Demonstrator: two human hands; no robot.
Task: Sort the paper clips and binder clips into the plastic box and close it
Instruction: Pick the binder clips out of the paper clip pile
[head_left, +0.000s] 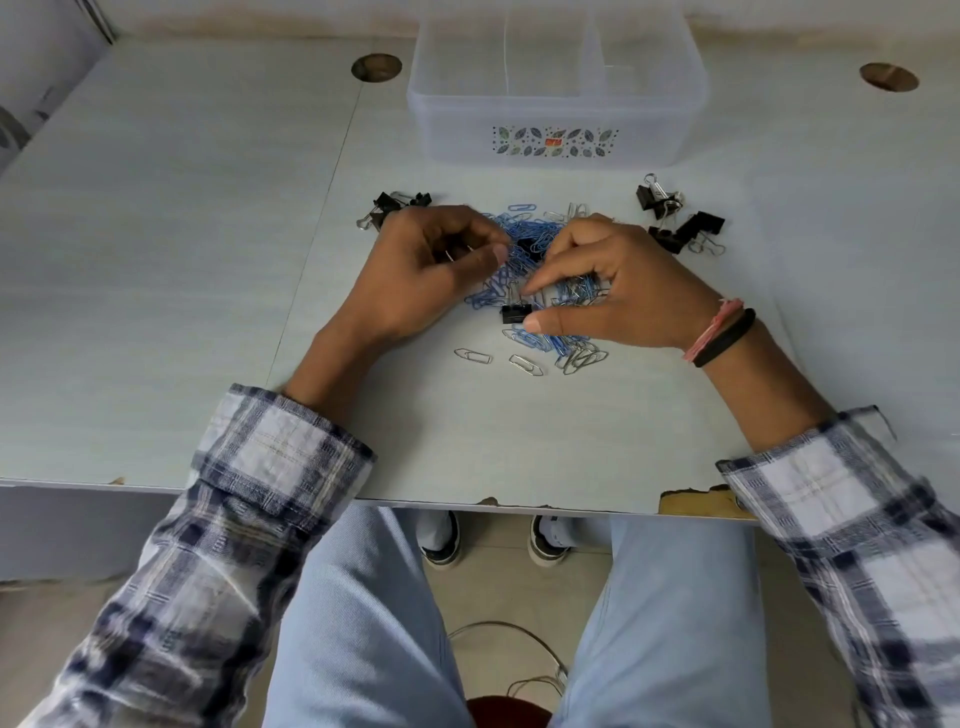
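A heap of blue and silver paper clips lies mid-table. My left hand rests at its left edge, fingers curled round a clip whose silver wire handles show in the palm. My right hand lies over the heap's right side, forefinger and thumb closing on a black binder clip. More black binder clips sit in a left group and a right group. The translucent plastic box stands open behind, divided into compartments.
Two round cable holes pierce the pale table at the back. A few loose silver paper clips lie nearer me. The table's front edge is chipped at the right. A partition wall stands at the far left.
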